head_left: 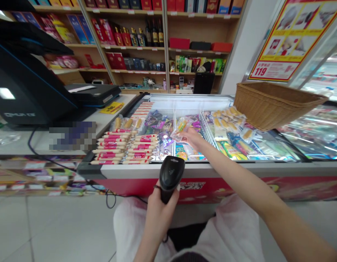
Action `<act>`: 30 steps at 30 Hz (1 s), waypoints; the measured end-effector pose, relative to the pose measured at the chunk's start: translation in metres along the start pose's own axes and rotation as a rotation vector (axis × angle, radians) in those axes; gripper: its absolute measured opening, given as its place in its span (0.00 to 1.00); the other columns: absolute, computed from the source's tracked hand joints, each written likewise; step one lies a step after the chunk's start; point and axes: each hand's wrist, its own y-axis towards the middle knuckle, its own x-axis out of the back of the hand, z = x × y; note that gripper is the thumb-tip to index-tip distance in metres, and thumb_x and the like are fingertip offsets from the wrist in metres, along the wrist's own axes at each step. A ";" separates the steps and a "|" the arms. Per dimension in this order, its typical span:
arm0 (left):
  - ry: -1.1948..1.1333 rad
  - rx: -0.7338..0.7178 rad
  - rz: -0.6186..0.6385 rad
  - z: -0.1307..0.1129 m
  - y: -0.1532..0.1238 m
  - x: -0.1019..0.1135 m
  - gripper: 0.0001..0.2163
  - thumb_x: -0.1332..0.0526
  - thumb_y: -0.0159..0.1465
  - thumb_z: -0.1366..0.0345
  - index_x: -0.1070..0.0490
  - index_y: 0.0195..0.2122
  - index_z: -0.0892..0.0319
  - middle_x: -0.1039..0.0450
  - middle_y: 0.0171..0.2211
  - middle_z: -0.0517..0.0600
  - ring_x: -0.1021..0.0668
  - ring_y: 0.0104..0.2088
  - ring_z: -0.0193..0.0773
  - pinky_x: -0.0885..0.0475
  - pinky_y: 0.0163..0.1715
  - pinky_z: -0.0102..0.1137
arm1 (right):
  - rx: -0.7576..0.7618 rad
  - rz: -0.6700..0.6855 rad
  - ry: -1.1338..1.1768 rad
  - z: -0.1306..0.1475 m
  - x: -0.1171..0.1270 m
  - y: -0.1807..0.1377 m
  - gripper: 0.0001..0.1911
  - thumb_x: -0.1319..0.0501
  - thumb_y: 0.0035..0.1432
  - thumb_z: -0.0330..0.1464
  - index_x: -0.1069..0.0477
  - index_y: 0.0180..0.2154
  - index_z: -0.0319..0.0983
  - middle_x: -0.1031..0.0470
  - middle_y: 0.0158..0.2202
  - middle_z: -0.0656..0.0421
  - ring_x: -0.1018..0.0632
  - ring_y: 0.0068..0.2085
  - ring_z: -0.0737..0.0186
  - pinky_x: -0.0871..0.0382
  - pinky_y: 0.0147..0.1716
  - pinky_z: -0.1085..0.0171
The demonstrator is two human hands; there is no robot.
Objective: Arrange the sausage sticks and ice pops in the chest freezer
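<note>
Closest in, above the lap: grips a black barcode scanner (172, 174) in the left hand (159, 214), fingers wrapped fully round the handle, with the scanner's head up and facing forward toward the freezer.

Further out, stretches the right arm over the near rim of the chest freezer (184, 168) and in through its open top. Pinches a small clear packet (180, 127) in the right hand (192, 137), fingertips closed on its near right edge. Shows yellow and green inside the wrapper, too small to name. Holds it just above the other wrapped goods in the middle compartment, left of the white wire divider (206, 131).

Lies ahead of the scanner and slightly to its right, well apart from it and deeper into the freezer. Seems to run its long axis slantwise, from the fingers up and away to the left. Sits in the right hand alone, with the left hand back near the body and touching only the scanner.

Beyond, to the left: rows of red-and-white wrapped sticks (121, 147) in the freezer's left compartment. To the right: a wicker basket (269, 103) resting on the glass lid. Further left, on the counter: a dark checkout terminal (23, 83). At the back wall: wooden shelves (163, 47) stacked with boxes and bottles.
</note>
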 end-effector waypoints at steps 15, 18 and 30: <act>0.041 0.039 -0.023 -0.014 0.009 -0.003 0.22 0.34 0.58 0.48 0.24 0.43 0.62 0.26 0.20 0.48 0.22 0.24 0.44 0.27 0.29 0.34 | -0.013 0.026 -0.113 0.008 -0.004 -0.017 0.01 0.42 0.55 0.31 0.35 0.32 0.42 0.30 0.19 0.66 0.22 0.21 0.61 0.30 0.24 0.65; 0.055 0.031 -0.016 -0.015 0.009 -0.003 0.22 0.34 0.59 0.47 0.25 0.42 0.63 0.26 0.20 0.49 0.22 0.24 0.43 0.28 0.28 0.34 | -0.033 0.027 -0.161 0.012 -0.006 -0.019 0.04 0.44 0.57 0.30 0.32 0.35 0.42 0.30 0.19 0.67 0.23 0.21 0.61 0.30 0.25 0.65; 0.063 0.028 -0.025 -0.018 0.005 -0.002 0.20 0.34 0.57 0.48 0.24 0.40 0.62 0.26 0.19 0.49 0.22 0.24 0.44 0.28 0.27 0.33 | 0.136 0.022 -0.331 -0.004 0.005 -0.007 0.12 0.38 0.59 0.37 0.27 0.44 0.41 0.20 0.35 0.60 0.20 0.27 0.62 0.28 0.25 0.65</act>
